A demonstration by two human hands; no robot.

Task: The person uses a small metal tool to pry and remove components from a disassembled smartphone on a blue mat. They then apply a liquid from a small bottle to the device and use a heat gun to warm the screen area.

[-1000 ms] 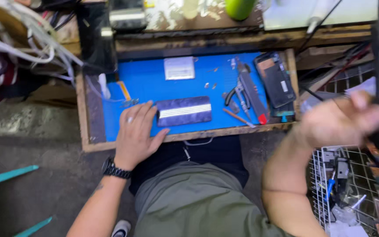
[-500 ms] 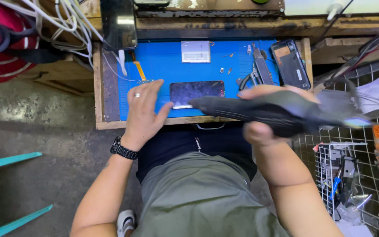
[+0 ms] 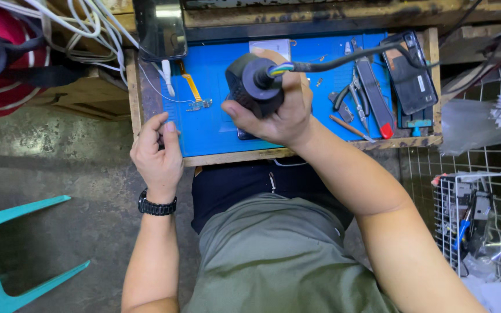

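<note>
My right hand [image 3: 279, 113] grips a black hot-air tool handle [image 3: 253, 84], held upright over the blue work mat [image 3: 215, 124], its black cable [image 3: 343, 58] running off to the right. The handle and hand hide most of the dark phone part [image 3: 242, 134] lying on the mat beneath them. My left hand [image 3: 158, 153], with a black wristwatch [image 3: 156, 206] on its wrist, rests at the mat's left front edge with the fingers loosely curled, holding nothing.
Tweezers and pliers [image 3: 355, 95], a red-tipped tool [image 3: 378, 110] and a black phone [image 3: 410, 72] lie at the mat's right. An orange flex cable [image 3: 192, 90] lies at left. White cables [image 3: 82, 29] hang upper left. A wire basket [image 3: 474, 220] stands at right, a teal stool [image 3: 7, 243] lower left.
My right hand has brought the black tool from the right to upright above the mat. My left hand has slid off the phone part to the mat's left edge.
</note>
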